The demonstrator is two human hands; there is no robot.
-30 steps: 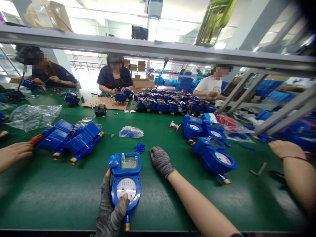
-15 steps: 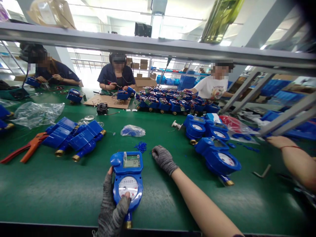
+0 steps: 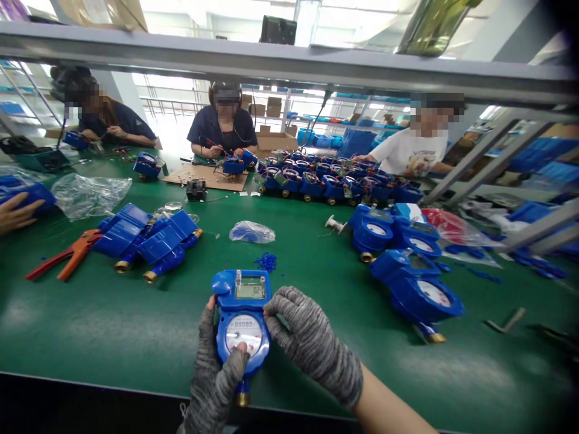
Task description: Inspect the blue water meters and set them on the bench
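Near the bench (image 3: 136, 337) edge: left hand (image 3: 212, 380) clamped round meter (image 3: 230, 304), thumb over dial (image 3: 246, 328). Right hand (image 3: 312, 340) fingertips together at meter's side, contents hidden. Brace meter; pinch lightly.

The held water meter (image 3: 244, 307) is showing bright blue, its dial (image 3: 243, 334) appearing white with touches of red and its pipe end (image 3: 243, 398) shining brassy gold. The left hand (image 3: 217, 374) and right hand (image 3: 312, 340) are wearing gloves (image 3: 325, 355) streaked in light and dark grey. The workbench (image 3: 136, 325) is displaying deep green, the pliers (image 3: 80, 246) red and orange, the spool (image 3: 335, 224) white.
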